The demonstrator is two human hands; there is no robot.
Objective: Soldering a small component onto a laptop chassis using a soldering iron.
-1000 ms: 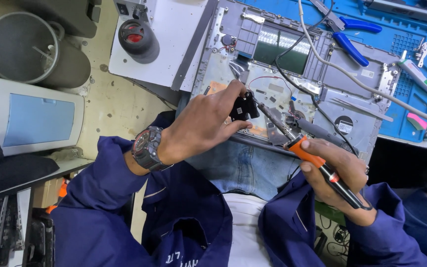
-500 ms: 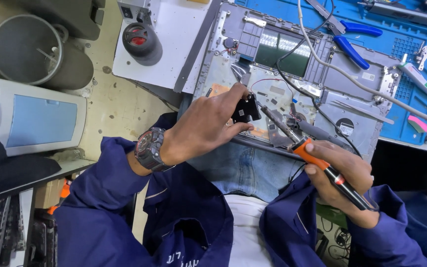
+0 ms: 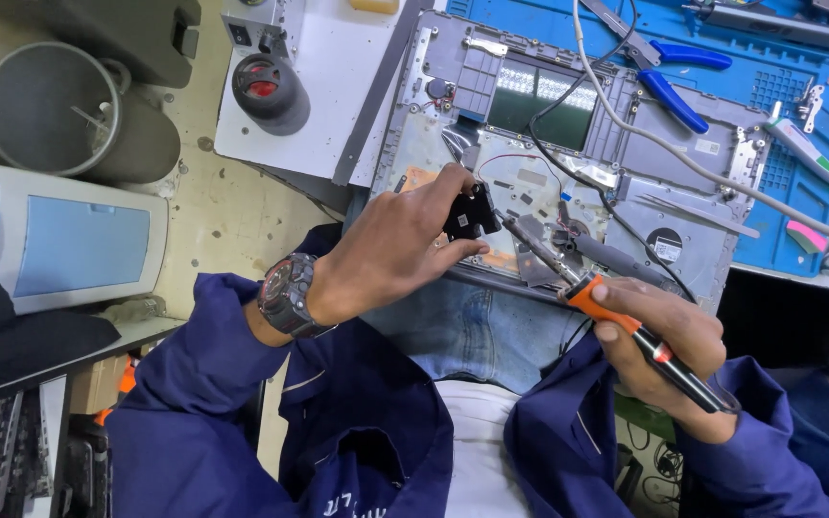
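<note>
Closest to me, my right hand (image 3: 669,336) is wrapped around the handle of a soldering iron (image 3: 626,331), a slim black rod with an orange rubbery collar and a dull metal tip angled toward ten o'clock. At about nine o'clock from it, my left hand (image 3: 390,254), a chunky dark wristwatch (image 3: 288,294) on its wrist, pinches a small black part (image 3: 470,213), matte and boxy with squared notches, between thumb and fingertips, just above the near edge of the opened laptop chassis (image 3: 712,192). That chassis is grey metal, flat and scuffed, with a dark green board and thin black cables across it. Farther off at one o'clock, blue-handled pliers (image 3: 674,82) lie on the blue ridged mat (image 3: 798,230) on the tabletop.
</note>
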